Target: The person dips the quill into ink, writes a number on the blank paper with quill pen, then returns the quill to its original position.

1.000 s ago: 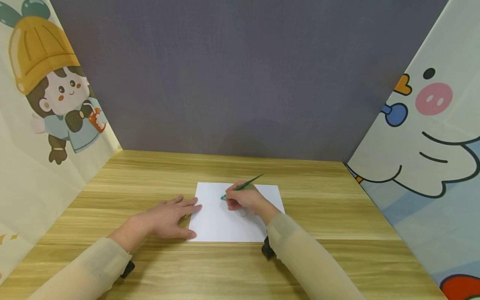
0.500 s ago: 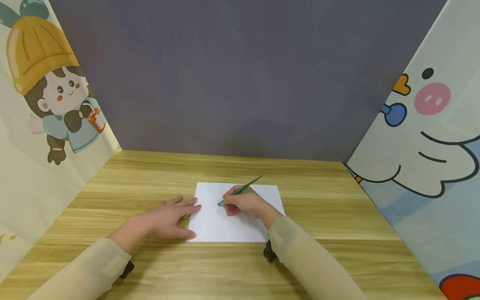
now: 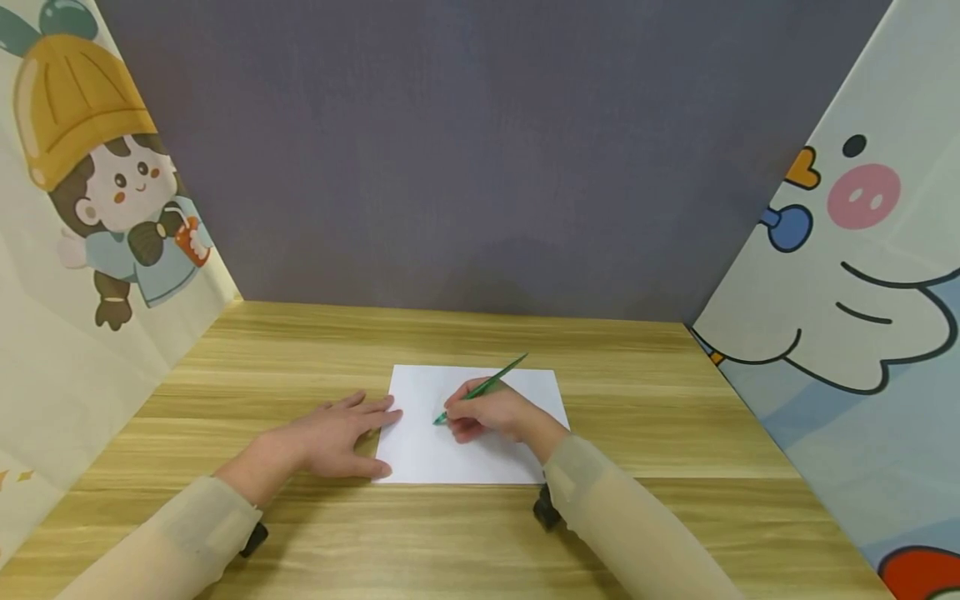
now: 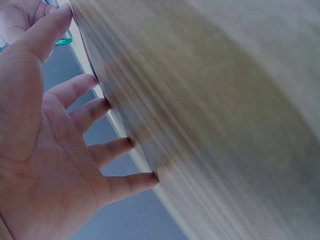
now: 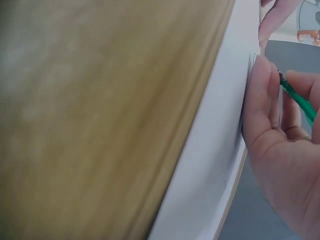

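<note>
A white sheet of paper (image 3: 442,450) lies on the wooden table (image 3: 300,350). My right hand (image 3: 491,412) rests on the sheet and pinches a green pen (image 3: 483,387), its tip touching the paper near the middle. The right wrist view shows that hand (image 5: 285,150) on the paper (image 5: 210,165) with the green pen (image 5: 297,102) between its fingers. My left hand (image 3: 330,437) lies flat with straight fingers, its fingertips on the sheet's left edge. In the left wrist view its fingers (image 4: 100,145) press on the table (image 4: 215,110).
A grey back wall (image 3: 480,150) and two cartoon-printed side panels (image 3: 82,208) (image 3: 855,275) enclose the table. Bare wood lies around the sheet on all sides.
My right hand has slid toward me and a little left on the sheet, the pen tip moving down the paper. The left hand has stayed put.
</note>
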Motion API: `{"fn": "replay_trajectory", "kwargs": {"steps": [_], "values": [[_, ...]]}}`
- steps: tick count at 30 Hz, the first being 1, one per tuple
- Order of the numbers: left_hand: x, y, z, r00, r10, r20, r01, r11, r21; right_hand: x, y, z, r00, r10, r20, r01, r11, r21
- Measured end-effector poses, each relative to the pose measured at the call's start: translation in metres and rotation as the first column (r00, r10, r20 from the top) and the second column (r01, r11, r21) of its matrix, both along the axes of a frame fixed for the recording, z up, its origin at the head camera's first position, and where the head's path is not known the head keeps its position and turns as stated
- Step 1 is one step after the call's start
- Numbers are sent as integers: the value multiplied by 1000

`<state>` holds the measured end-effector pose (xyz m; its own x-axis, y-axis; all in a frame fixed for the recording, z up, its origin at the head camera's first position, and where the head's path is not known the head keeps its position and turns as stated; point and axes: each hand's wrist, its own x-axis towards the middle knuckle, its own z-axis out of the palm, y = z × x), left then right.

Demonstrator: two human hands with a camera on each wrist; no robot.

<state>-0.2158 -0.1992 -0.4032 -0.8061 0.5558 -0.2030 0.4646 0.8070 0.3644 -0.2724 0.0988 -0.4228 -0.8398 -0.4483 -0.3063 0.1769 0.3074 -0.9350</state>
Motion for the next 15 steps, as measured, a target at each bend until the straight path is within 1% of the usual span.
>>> {"fn": "replay_trajectory", "kwargs": {"steps": [8, 15], "values": [[-1, -1, -2, 1000, -4, 2, 4, 1000, 2, 4, 10, 0, 998, 59, 5, -59, 998, 3], [-1, -2, -3, 1000, -14, -12, 14, 1000, 10, 4, 18, 2, 997, 79, 7, -79, 997, 13]]}}
